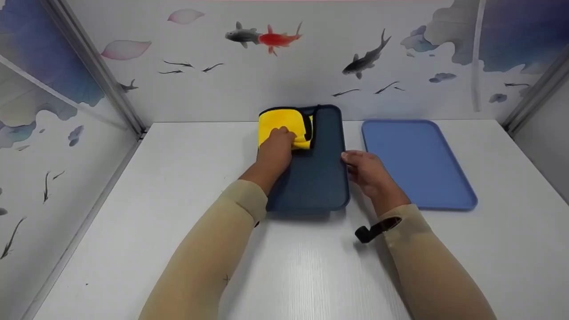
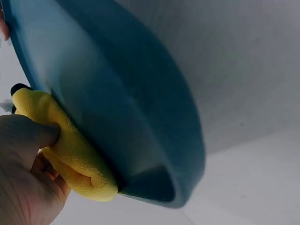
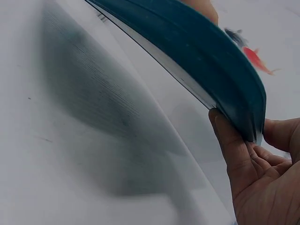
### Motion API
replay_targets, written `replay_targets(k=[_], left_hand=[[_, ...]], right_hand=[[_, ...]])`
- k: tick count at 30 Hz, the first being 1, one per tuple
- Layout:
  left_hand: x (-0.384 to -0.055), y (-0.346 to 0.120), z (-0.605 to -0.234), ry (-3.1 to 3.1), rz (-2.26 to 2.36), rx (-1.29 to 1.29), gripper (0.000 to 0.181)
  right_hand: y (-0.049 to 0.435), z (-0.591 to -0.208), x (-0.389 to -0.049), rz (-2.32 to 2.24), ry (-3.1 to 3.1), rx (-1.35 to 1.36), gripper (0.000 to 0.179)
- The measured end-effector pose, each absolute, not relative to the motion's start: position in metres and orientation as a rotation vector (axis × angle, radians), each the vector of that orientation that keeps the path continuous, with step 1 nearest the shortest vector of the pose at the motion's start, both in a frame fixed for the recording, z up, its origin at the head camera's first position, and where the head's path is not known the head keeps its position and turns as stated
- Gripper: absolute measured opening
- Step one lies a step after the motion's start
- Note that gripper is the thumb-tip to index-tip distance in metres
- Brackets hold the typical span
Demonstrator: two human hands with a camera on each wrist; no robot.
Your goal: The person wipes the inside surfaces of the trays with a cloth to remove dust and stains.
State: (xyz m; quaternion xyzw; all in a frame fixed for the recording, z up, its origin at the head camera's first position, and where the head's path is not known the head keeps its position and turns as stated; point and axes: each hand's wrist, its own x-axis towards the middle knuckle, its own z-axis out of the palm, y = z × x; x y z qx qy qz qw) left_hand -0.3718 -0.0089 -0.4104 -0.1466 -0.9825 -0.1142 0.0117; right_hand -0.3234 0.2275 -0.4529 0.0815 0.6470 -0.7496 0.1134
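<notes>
A dark blue rectangular tray [image 1: 315,182] is lifted off the white table, tilted, with its inner face toward the head camera. My right hand [image 1: 371,175] grips its right rim; in the right wrist view, the thumb is on one side and the fingers [image 3: 229,140] on the other. My left hand [image 1: 275,151] holds a folded yellow cloth [image 1: 280,120] with black edging against the tray's upper left part. Seen from the left wrist, the thumb presses into the cloth [image 2: 79,159], which touches the tray's inner surface near the rim.
A lighter blue tray [image 1: 418,164] lies flat on the white table [image 1: 178,186] to the right. Behind stands a white wall [image 1: 284,75] painted with fish, and side panels [image 1: 66,178] bound the table.
</notes>
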Motion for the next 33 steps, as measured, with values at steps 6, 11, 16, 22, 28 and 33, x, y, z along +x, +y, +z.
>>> replay_targets(k=[6,11,16,22,28,33], left_hand=[[-0.378,-0.013,-0.406,-3.111,-0.310,-0.277,0.032],[-0.381,-0.015,-0.403,-3.099,-0.481,-0.146,0.032],[-0.383,-0.014,-0.404,-3.104,-0.689,-0.120,0.042],[-0.382,-0.012,-0.402,-3.110,-0.758,-0.120,0.044],[-0.379,-0.004,-0.398,-3.066,-0.832,-0.149,0.043],[-0.374,0.007,-0.394,-3.046,-0.863,-0.198,0.039]], right_hand=[[0.223,-0.452,-0.322,-2.150,1.947,0.250,0.046],[0.221,-0.452,-0.321,-2.126,1.978,0.233,0.045],[0.221,-0.452,-0.320,-2.132,1.985,0.200,0.041],[0.220,-0.451,-0.320,-2.118,2.001,0.218,0.037],[0.220,-0.453,-0.322,-2.141,1.968,0.182,0.040],[0.218,-0.453,-0.322,-2.143,1.975,0.194,0.028]])
